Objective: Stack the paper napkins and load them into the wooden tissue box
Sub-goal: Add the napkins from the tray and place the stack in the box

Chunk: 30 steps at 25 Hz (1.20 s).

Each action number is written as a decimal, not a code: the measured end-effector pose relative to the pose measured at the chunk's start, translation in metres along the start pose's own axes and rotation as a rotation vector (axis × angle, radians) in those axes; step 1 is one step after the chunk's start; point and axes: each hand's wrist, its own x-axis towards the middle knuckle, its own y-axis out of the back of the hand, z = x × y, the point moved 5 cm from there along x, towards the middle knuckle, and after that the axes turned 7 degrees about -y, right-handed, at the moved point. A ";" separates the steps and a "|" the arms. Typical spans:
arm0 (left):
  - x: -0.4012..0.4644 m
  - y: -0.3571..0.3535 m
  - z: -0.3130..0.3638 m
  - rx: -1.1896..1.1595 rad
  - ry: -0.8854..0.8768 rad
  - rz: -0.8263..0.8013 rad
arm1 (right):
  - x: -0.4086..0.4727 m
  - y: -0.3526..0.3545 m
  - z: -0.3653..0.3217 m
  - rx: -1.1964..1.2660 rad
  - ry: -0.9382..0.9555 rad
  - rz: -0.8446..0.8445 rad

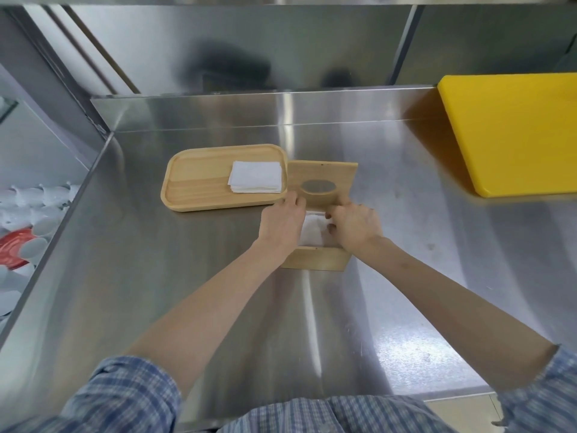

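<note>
The wooden tissue box (315, 260) sits mid-counter, and its lid (323, 178) with an oval hole is swung open behind it. White napkins (312, 233) lie inside the box between my hands. My left hand (282, 221) lies over the box's left side with its fingertips at the base of the lid. My right hand (354, 227) curls over the right side, fingers bent down onto the napkins. To the left, a second stack of folded napkins (256, 181) rests on the right end of a wooden tray (187, 207).
The steel counter (187, 276) has a raised back ledge. A yellow cutting board (512, 132) lies at the far right. Off the counter's left edge, a lower bin holds white cups and a red plate (12, 250).
</note>
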 end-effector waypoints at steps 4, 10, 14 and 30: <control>0.006 0.001 0.007 0.035 -0.203 -0.166 | -0.001 0.006 -0.007 0.088 0.049 -0.073; 0.005 -0.025 0.006 0.172 -0.195 -0.607 | 0.007 -0.013 -0.019 -0.256 0.156 -0.156; 0.005 -0.028 0.008 0.207 -0.196 -0.668 | 0.015 -0.017 -0.018 -0.359 0.173 -0.222; -0.042 0.025 -0.070 -0.529 0.024 0.125 | -0.015 0.028 -0.032 0.425 0.190 -0.052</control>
